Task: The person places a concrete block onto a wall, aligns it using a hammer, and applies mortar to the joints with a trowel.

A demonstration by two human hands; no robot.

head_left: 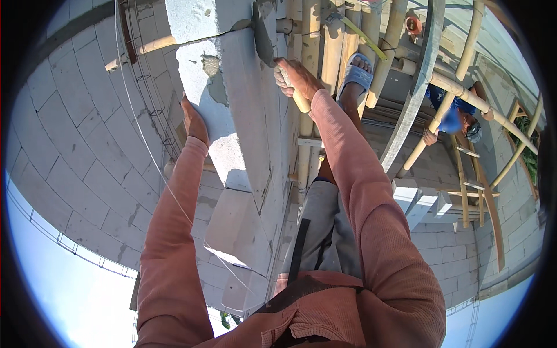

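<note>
My left hand [194, 120] lies with fingers stretched against the left side of a white lightweight block [203, 110], which has grey mortar patches on it. My right hand [296, 78] is closed on a trowel, whose grey blade [262, 36] stands upright against the block wall's right face, near the joint with an upper block [191, 14]. The trowel's handle is mostly hidden by my fingers. More blocks [232, 226] continue below, and a thin string [168, 182] runs past my left forearm.
My sandalled foot [356, 78] is on bamboo poles [383, 69]. A metal beam [406, 127] crosses at right. Beyond it a co-worker [455, 116] grips bamboo, near wooden ladders [464, 191] and stacked blocks [420, 200]. Steel rebar [145, 87] runs along the left, before another block wall [75, 145].
</note>
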